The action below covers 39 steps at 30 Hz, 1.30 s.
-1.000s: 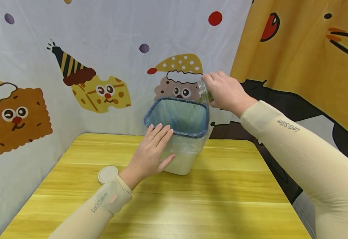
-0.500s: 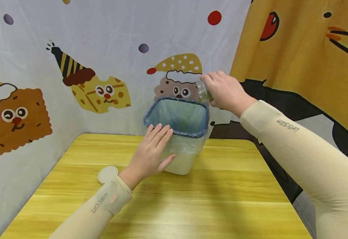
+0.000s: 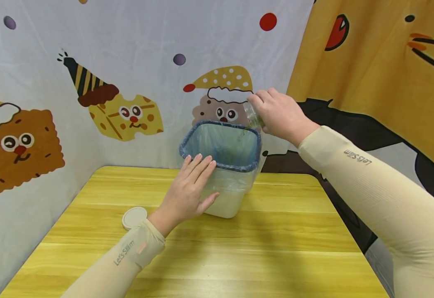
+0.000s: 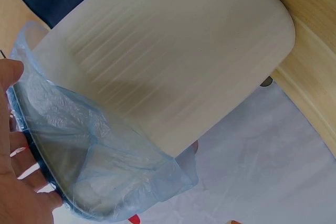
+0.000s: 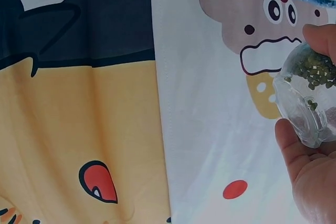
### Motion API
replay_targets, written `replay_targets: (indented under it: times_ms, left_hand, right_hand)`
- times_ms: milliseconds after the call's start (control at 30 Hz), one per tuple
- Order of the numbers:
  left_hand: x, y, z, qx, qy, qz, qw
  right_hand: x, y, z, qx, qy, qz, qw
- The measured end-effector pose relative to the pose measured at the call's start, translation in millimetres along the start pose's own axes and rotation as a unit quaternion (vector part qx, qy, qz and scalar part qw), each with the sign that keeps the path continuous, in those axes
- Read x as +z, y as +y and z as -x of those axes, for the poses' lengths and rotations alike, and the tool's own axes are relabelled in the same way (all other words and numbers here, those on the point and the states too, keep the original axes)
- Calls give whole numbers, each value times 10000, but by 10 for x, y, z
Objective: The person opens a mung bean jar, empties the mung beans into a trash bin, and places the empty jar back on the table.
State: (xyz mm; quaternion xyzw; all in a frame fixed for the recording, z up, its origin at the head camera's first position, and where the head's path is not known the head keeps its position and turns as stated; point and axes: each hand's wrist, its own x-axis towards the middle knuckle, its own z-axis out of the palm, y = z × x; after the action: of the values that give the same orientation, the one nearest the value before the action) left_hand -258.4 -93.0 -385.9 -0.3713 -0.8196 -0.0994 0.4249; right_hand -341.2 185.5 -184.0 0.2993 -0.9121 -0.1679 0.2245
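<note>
A cream trash can (image 3: pixel 224 205) stands on the table, lined with a thin clear bluish bag (image 3: pixel 231 180) folded over its dark blue rim. My left hand (image 3: pixel 187 188) rests on the can's near left side, fingers straight, their tips at the rim. My right hand (image 3: pixel 278 114) grips a clear glass jar (image 3: pixel 252 116) above the can's far right corner, its mouth tilted down toward the opening. Small green beans (image 5: pixel 315 69) show through the glass in the right wrist view. A few green specks appear below the jar's mouth. The can's bottom inside is hidden.
A round white lid (image 3: pixel 135 217) lies on the wooden table (image 3: pixel 239 265), just left of my left wrist. Behind the table hangs a white cloth (image 3: pixel 142 74) printed with cartoons, and a yellow and black one (image 3: pixel 373 82) hangs at the right.
The jar has tipped slightly further over the can, with my right hand shifting a touch to the left. My left hand, the can and the lid have stayed where they were.
</note>
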Motion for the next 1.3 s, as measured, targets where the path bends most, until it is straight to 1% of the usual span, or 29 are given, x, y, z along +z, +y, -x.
replay_targets:
  times_ms: [200,500,600,800,1000,1067,1133,1233,1300]
  left_hand:
    - [0,-3,4,6,23,14,10000]
    - [1,-4,4,40,102,7,9999]
    - [1,-7,3,45,105,9,9999]
    - [-6,-10,5,66,122,3,9999]
    - [-6,-11,3,79,116,-35,9999]
    - [-4,-12,3,81,114,-34,9999]
    - [-2,-13,5,73,99,-37,9999]
    - [-8,-12,7,60,67,-40,10000]
    - [-13,-13,8,57,47,-38,10000]
  right_hand:
    - [4,-17,-6,-109,94,111,9998]
    - [59,-43,-33,-589,645,378,9955]
    - [75,-53,-34,-779,840,488,9922]
    - [93,-91,-44,-1160,1248,745,9825]
    - [89,-141,-42,-1385,1289,1114,9756]
    - [91,-156,-44,-1504,1364,1311,9704]
    - [101,-170,-52,-1682,1538,1465,9626]
    - [136,-191,-78,-2032,1917,1689,9452]
    - [156,-218,-93,-2249,2051,1860,9342]
